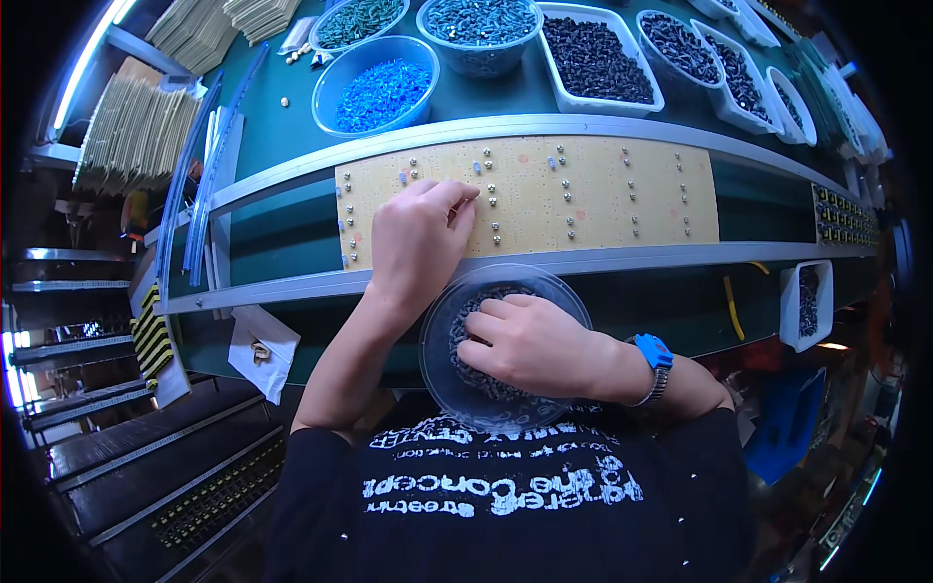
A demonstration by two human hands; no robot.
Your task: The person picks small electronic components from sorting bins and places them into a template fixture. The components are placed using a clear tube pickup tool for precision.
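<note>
A long tan circuit board panel [603, 199] lies in front of me, dotted with shiny metallic round parts and a few small grey-blue parts. Over its left half is my left hand [420, 233], thumb and fingertips pinched together close to the surface. Whatever sits in that pinch is too small to make out. My right hand [525, 340] reaches into a clear round tub [442, 374] of small grey parts [501, 291], held close against my body. Its fingers are curled down among the parts, hiding the fingertips. A blue wrist strap [654, 352] circles my right wrist.
Metal rails run behind [389, 146] and before [632, 259] the board. Beyond stand tubs of blue [326, 102], teal [481, 68] and black parts [661, 97]. Stacked boards [131, 131] are at left. A white bag [262, 350], yellow-handled tool [732, 309] and white tray [824, 306] lie nearer.
</note>
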